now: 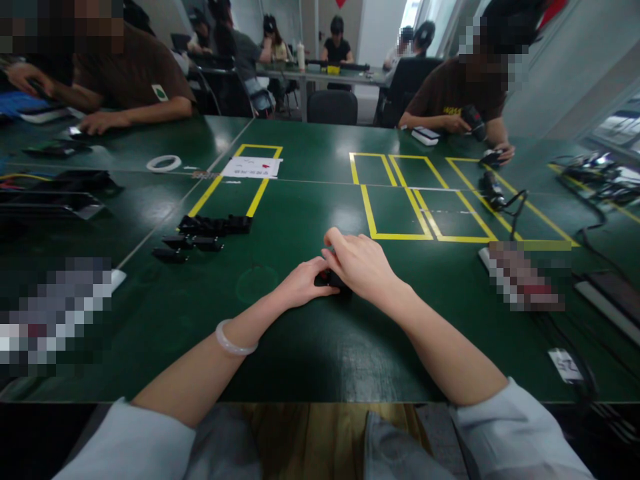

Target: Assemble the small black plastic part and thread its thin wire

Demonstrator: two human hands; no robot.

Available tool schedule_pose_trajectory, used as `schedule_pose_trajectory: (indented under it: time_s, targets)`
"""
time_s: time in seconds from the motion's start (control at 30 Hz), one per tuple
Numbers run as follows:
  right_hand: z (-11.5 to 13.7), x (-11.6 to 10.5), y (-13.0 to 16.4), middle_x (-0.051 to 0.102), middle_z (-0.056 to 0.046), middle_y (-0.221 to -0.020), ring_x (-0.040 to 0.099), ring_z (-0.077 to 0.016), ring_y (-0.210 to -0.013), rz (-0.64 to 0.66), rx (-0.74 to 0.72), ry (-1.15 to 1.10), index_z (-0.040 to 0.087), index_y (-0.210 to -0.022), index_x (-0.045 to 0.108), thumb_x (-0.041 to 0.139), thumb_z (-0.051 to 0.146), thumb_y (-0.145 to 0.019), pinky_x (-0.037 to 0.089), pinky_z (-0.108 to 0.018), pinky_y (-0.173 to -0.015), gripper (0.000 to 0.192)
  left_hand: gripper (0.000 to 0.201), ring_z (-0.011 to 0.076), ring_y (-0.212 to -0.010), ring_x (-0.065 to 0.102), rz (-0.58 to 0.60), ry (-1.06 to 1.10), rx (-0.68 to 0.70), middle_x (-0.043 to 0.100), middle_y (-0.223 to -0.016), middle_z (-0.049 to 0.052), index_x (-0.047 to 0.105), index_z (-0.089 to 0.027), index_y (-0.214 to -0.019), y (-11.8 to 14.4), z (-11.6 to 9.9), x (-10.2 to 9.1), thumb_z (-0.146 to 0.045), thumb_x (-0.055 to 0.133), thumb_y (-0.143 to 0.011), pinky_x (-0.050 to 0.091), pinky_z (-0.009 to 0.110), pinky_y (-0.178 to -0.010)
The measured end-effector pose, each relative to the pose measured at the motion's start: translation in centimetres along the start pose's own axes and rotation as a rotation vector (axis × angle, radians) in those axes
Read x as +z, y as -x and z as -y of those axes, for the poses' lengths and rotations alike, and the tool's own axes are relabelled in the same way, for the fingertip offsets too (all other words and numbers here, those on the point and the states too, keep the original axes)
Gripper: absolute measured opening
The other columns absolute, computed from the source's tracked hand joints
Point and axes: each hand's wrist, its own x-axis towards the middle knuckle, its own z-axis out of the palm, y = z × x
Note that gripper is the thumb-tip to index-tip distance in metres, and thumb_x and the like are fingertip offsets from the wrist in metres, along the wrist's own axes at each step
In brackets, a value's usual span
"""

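Note:
Near the middle of the green table (310, 347), both of my hands close around a small black part (345, 285). My left hand (306, 281) pinches it from the left, thumb on the near side and fingers behind. Over its top and right side curls my right hand (363, 265), fingers bent and touching it; they cover most of the part, so its exact kind is hidden. Off to the left lie several small black parts (195, 244), with a row of similar black pieces (217, 225) just behind them.
Yellow tape outlines (400, 237) mark the table's far half. A paper label (251, 167) and a white tape roll (164, 163) lie far left. A black power tool (493, 190) with a cable lies right. Co-workers sit opposite; one person's hand (457, 123) holds a drill (473, 122).

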Motion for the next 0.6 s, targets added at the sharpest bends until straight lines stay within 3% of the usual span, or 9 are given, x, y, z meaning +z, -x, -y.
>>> schedule_pose_trajectory:
  time_s: [0.1, 0.3, 0.5, 0.6]
  targets:
    - [-0.12, 0.26, -0.13, 0.067, -0.004, -0.077, 0.058, -0.0158, -0.068, 0.012, 0.004, 0.049, 0.019, -0.097, 0.05, 0.03, 0.033, -0.097, 0.024, -0.029, -0.062, 0.025, 0.041, 0.0242, -0.093, 0.061, 0.011, -0.014, -0.017, 0.064, -0.102, 0.006, 0.058, -0.018, -0.109, -0.01, -0.06, -0.04, -0.04, 0.071, -0.075, 0.048, 0.036, -0.083]
    - [-0.13, 0.18, -0.11, 0.067, -0.003, -0.08, 0.058, -0.0151, -0.069, -0.012, 0.015, 0.029, 0.018, -0.103, 0.048, 0.032, 0.02, -0.092, 0.026, -0.028, -0.063, 0.02, 0.037, 0.0239, -0.094, 0.06, 0.023, -0.034, -0.003, 0.063, -0.103, 0.006, 0.06, -0.019, -0.105, -0.05, -0.14, -0.15, -0.04, 0.07, -0.077, 0.047, 0.037, -0.085]
    - [-0.14, 0.35, -0.11, 0.067, -0.004, -0.077, 0.059, -0.016, -0.07, 0.003, -0.008, 0.049, 0.019, -0.098, 0.05, 0.031, 0.03, -0.096, 0.025, -0.029, -0.064, 0.022, 0.039, 0.0235, -0.092, 0.06, 0.017, -0.005, -0.014, 0.064, -0.103, 0.005, 0.059, -0.018, -0.107, -0.05, -0.11, -0.09, -0.039, 0.07, -0.076, 0.047, 0.036, -0.083]
    - [-0.1, 0.46, -0.1, 0.067, -0.003, -0.077, 0.059, -0.0159, -0.069, -0.001, -0.007, 0.065, 0.019, -0.098, 0.05, 0.03, 0.022, -0.094, 0.025, -0.029, -0.064, 0.02, 0.038, 0.0232, -0.092, 0.06, 0.022, -0.008, -0.016, 0.063, -0.104, 0.006, 0.059, -0.018, -0.105, -0.05, -0.11, -0.09, -0.04, 0.07, -0.076, 0.047, 0.036, -0.083]
